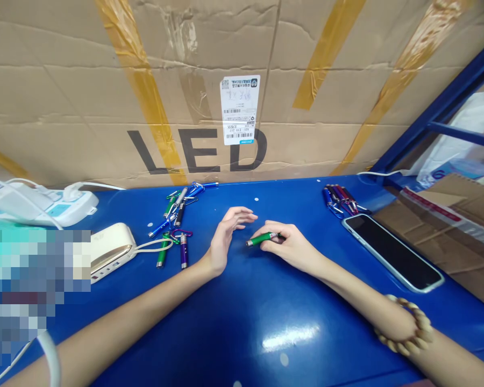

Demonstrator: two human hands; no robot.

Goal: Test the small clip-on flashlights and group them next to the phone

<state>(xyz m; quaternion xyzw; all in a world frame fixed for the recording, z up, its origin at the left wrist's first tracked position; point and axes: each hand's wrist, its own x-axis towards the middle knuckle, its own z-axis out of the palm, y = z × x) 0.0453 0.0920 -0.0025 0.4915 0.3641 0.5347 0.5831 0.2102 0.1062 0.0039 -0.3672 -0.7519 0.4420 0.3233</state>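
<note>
My right hand [288, 244] rests on the blue table [242, 322] and pinches a small green pen-shaped flashlight [261, 239], its silver tip pointing left. My left hand [226, 236] hovers just left of that tip, palm turned toward it, fingers stretched out and holding nothing. A loose pile of several small flashlights with carabiner clips [176, 220] in green, blue, purple and black lies to the left of my left hand. A second bundle of similar flashlights [341, 199] lies at the back right.
A dark smartphone [391, 250] lies face up on the right. A white power bank with a cord [111, 250] and a white power strip [44, 204] sit at the left. A big cardboard box marked LED [201, 91] walls the back. Blue shelf frame [435, 113] at right.
</note>
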